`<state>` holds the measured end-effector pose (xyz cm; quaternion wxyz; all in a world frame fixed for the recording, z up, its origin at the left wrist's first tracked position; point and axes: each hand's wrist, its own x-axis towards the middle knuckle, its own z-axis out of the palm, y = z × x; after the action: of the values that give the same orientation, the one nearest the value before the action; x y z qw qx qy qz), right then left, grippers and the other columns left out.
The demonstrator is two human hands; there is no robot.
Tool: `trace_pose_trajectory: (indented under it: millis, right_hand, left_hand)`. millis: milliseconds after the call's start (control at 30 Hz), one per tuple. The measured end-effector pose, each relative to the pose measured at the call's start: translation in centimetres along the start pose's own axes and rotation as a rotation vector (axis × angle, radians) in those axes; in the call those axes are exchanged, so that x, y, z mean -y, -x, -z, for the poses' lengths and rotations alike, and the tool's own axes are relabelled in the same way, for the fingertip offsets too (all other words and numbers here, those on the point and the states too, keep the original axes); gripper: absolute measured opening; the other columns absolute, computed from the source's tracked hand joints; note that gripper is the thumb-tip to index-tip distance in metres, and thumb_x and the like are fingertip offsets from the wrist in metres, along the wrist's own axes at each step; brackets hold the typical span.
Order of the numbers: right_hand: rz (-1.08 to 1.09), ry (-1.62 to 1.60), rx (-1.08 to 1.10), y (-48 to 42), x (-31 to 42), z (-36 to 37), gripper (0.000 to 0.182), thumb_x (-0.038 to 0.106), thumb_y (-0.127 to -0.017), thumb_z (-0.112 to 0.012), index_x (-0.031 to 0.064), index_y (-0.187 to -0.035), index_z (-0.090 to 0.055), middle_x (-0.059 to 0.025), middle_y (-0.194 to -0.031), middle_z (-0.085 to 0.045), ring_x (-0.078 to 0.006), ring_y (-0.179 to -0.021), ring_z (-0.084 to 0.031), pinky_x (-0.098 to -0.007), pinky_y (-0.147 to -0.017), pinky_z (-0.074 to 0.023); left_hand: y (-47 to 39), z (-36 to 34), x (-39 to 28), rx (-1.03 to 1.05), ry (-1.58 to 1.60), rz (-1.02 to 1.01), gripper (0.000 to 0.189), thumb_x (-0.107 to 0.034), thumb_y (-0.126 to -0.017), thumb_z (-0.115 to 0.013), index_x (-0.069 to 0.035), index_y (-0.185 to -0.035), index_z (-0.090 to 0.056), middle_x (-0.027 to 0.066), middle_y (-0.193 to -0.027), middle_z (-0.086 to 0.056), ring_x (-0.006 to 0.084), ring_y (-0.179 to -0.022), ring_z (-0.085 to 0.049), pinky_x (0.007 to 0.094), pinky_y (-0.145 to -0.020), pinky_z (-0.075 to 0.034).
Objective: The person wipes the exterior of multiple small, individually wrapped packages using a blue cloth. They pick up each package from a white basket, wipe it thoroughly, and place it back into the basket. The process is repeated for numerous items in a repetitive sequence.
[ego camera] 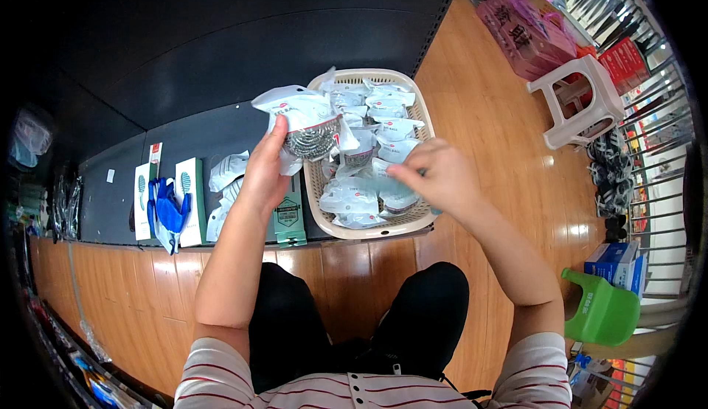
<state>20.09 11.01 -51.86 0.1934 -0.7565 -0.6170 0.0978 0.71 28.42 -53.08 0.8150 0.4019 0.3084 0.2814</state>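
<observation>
My left hand point(271, 154) holds up a white-and-clear plastic packet of steel scouring balls point(307, 127), at the left side of a beige plastic basket point(387, 229). Several similar white packets point(351, 196) fill the basket. Over its right side is my right hand point(442, 174), fingers curled, with a blurred greenish thing point(387, 183) at its fingertips; what it is cannot be told. A green box point(289, 218) lies on the dark shelf just left of the basket.
On the shelf point(110, 204) are blue gloves point(170, 210), white-and-green boxes point(192, 226) and more white packets point(229, 171). A dark back panel point(249, 38) rises behind. To the right stand a white plastic stool point(600, 99), a green stool point(608, 312) and a pink bagged box point(520, 38).
</observation>
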Motion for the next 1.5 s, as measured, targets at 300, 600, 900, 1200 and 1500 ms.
trace_pose_trajectory:
  millis: [300,600,900,1200,1500]
  right_hand:
    - [-0.034,0.421,0.667,-2.2,6.0,-8.7,0.018,0.011,-0.077,-0.057,0.0044,-0.090,-0.067,-0.0124,-0.096,-0.065,-0.0245,-0.091,-0.064,-0.0343,-0.071,-0.0518]
    - [0.019,0.470,0.718,-2.5,6.1,-10.7,0.020,0.010,-0.077,-0.057,0.0059,-0.094,-0.068,-0.0128,-0.100,-0.064,-0.0246,-0.093,-0.063,-0.0330,-0.071,-0.0517]
    - [0.097,0.460,0.645,-1.5,4.6,-10.4,0.015,0.007,-0.074,-0.057,0.0057,-0.084,-0.068,-0.0132,-0.093,-0.065,-0.0246,-0.080,-0.066,-0.0333,-0.063,-0.0529]
    - [0.108,0.423,0.550,-0.7,3.6,-8.0,0.013,0.007,-0.070,-0.055,0.0077,-0.075,-0.067,-0.0119,-0.080,-0.066,-0.0252,-0.074,-0.066,-0.0360,-0.061,-0.0524]
    - [0.173,0.279,0.380,0.4,2.5,-3.5,0.012,0.010,-0.075,-0.054,0.0085,-0.083,-0.062,-0.0107,-0.077,-0.065,-0.0265,-0.074,-0.065,-0.0394,-0.061,-0.0515]
  left_hand:
    - [-2.4,2.2,4.2,0.204,-0.112,0.071,0.039,-0.026,-0.090,-0.055,-0.002,-0.120,-0.047,0.0054,-0.116,-0.055,0.0130,-0.104,-0.052,0.0291,-0.091,-0.041]
    - [-6.4,3.3,8.7,0.367,-0.419,0.270,0.038,-0.017,-0.088,-0.058,-0.003,-0.122,-0.047,0.0055,-0.114,-0.056,0.0144,-0.101,-0.054,0.0309,-0.088,-0.042]
    - [-6.2,2.9,8.7,0.275,-0.514,0.155,0.035,-0.005,-0.087,-0.056,-0.003,-0.121,-0.048,0.0071,-0.108,-0.059,0.0131,-0.098,-0.054,0.0270,-0.087,-0.043]
    - [-6.1,2.8,9.2,0.229,-0.679,0.054,0.034,-0.006,-0.085,-0.058,-0.004,-0.117,-0.049,0.0079,-0.100,-0.060,0.0143,-0.091,-0.056,0.0271,-0.081,-0.044]
    - [-6.6,4.0,11.3,0.181,-0.975,-0.106,0.037,-0.010,-0.075,-0.067,-0.003,-0.108,-0.054,0.0144,-0.092,-0.063,0.0256,-0.085,-0.060,0.0335,-0.076,-0.047]
